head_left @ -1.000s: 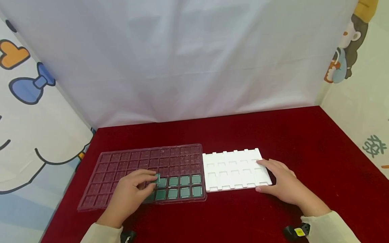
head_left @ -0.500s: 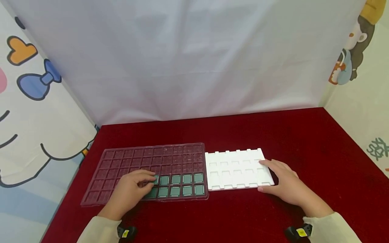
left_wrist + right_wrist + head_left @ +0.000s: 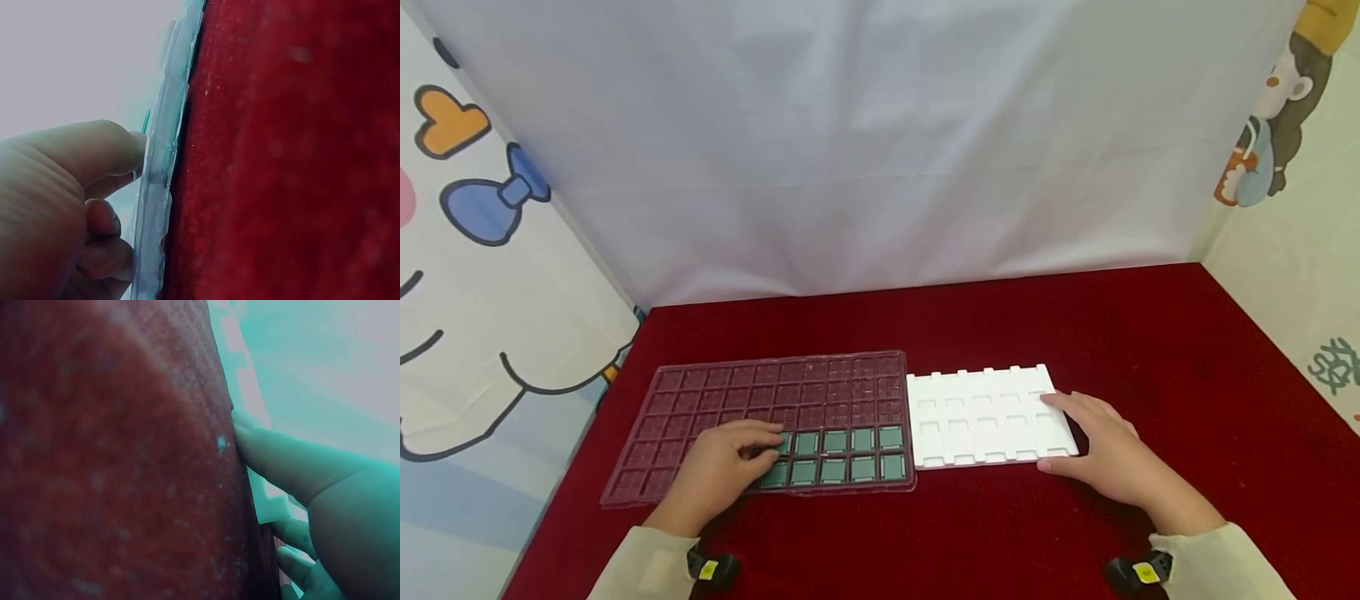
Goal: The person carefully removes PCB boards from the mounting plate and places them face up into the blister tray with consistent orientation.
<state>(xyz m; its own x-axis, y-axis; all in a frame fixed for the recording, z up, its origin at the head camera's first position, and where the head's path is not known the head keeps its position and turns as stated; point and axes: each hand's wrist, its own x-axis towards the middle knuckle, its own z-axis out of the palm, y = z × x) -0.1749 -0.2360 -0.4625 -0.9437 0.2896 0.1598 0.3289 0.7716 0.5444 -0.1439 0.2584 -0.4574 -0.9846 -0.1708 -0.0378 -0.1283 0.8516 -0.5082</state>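
Observation:
In the head view my left hand [image 3: 718,467] is over the purple-tinted clear plastic tray [image 3: 730,379]. Its thumb and fingers pinch a green square chip [image 3: 785,444] low at a pocket, partly hidden by the fingertips. A thin green edge [image 3: 147,120] shows past the fingertip in the left wrist view. More green chips [image 3: 835,442] fill two front rows on the tray's right side. My right hand [image 3: 1101,446] rests on the right end of a white moulded tray [image 3: 977,417], fingers spread, with its thumb at the front corner and a fingertip farther back.
Both trays lie side by side on a red cloth-covered table [image 3: 985,533]. A white curtain [image 3: 880,150] hangs behind the table. Printed cloth panels [image 3: 512,333] stand at the left and right. Each wrist wears a small black camera [image 3: 1138,573].
The chip in my left hand was tilted up at its pocket and now lies lower, nearly level with the others. My right hand has stayed on the white tray. The head view shifted slightly.

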